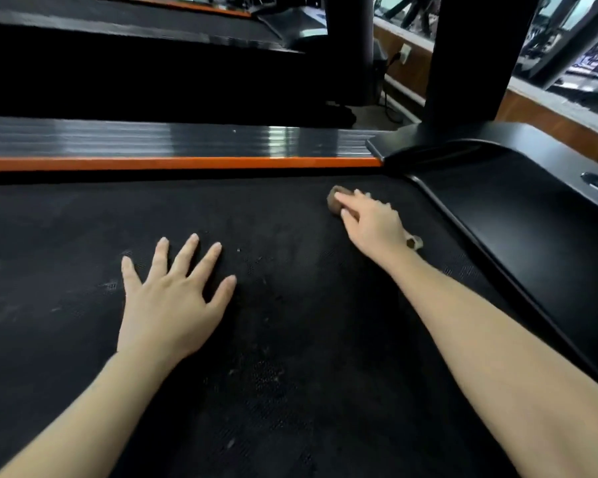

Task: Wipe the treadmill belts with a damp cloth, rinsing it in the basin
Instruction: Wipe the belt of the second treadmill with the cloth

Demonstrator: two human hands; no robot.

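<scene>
- Cloth point(335, 201), a small brown wad, sits in the upper right of the treadmill belt point(290, 357), close to where the belt meets the black motor cover point(518, 215).
- The right hand point(373, 219) lies on top of it. Its fingers are stretched fairly straight across the wad and press it down. Blur hides whether the thumb hooks round the side.
- The left hand point(173, 298) is at centre left, palm flat on the belt with its fingers spread wide. It holds nothing and looks to be propping the person up.
- The step in hand looks like wiping the far corner of this belt. Pale specks and dull patches show across the middle and lower frame, so much of the surface seems still to need a pass.
- To do it well, the palm should keep steady, even pressure. Strokes should overlap and run along the orange strip point(187, 163), then work back toward the lower frame.
- The wad covers little belt at a time, so opening it out would clean more with each stroke.
- A small pale object point(415, 242) by the right wrist cannot be identified.
- No basin is in view, so rinsing will mean leaving the belt.
</scene>
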